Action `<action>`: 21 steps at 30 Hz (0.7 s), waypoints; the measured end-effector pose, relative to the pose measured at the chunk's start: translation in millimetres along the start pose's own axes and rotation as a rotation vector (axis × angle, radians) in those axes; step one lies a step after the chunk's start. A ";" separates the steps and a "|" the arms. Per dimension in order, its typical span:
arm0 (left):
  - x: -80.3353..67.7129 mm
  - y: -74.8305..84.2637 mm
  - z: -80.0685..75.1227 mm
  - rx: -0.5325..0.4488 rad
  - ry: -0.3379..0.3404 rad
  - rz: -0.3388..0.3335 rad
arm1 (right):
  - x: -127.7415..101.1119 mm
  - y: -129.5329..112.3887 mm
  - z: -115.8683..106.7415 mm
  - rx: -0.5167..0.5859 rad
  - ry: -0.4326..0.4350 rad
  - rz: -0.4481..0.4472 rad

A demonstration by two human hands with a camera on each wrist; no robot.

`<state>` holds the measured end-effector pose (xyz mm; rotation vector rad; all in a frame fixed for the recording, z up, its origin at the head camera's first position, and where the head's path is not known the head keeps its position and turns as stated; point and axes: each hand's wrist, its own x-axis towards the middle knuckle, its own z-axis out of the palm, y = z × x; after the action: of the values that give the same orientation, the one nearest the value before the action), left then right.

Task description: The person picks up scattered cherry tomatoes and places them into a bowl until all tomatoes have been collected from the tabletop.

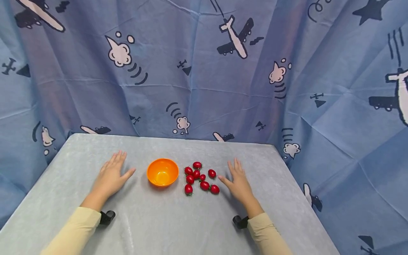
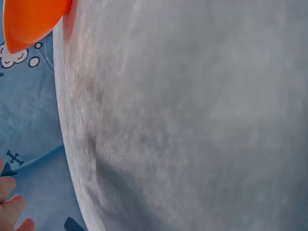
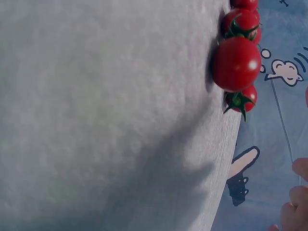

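Note:
An orange bowl (image 1: 163, 173) stands on the pale grey table, its inside bare; part of the bowl (image 2: 33, 21) shows at the top of the left wrist view. Several red cherry tomatoes (image 1: 205, 185) with green stems lie in a loose cluster just right of it. My left hand (image 1: 111, 175) is left of the bowl, fingers extended and thumb spread toward it, holding nothing. To the right of the tomatoes, my right hand (image 1: 238, 183) has its fingers straight and thumb pointing at the nearest ones, also holding nothing. Tomatoes (image 3: 237, 65) appear close up in the right wrist view.
A blue curtain (image 1: 204, 71) printed with planes and clouds hangs behind the table (image 1: 165, 226) and along its right side. Each wrist carries a black strap mount (image 1: 107, 217). The table's far edge lies a short way beyond the bowl and tomatoes.

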<state>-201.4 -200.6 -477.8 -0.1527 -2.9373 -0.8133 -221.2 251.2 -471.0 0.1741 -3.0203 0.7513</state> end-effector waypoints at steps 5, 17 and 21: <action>-0.3 3.9 4.0 -0.015 0.011 0.004 | -2.0 -2.7 3.9 0.023 -0.005 -0.003; -0.4 9.3 14.3 -0.139 -0.022 0.008 | -5.4 -7.1 12.4 0.027 -0.007 -0.050; -0.1 10.2 16.5 -0.143 -0.024 0.012 | -6.8 -7.3 13.8 0.014 -0.012 -0.050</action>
<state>-201.1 -183.3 -486.8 -0.1905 -2.8962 -1.0274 -213.6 239.1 -480.2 0.2538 -3.0105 0.7709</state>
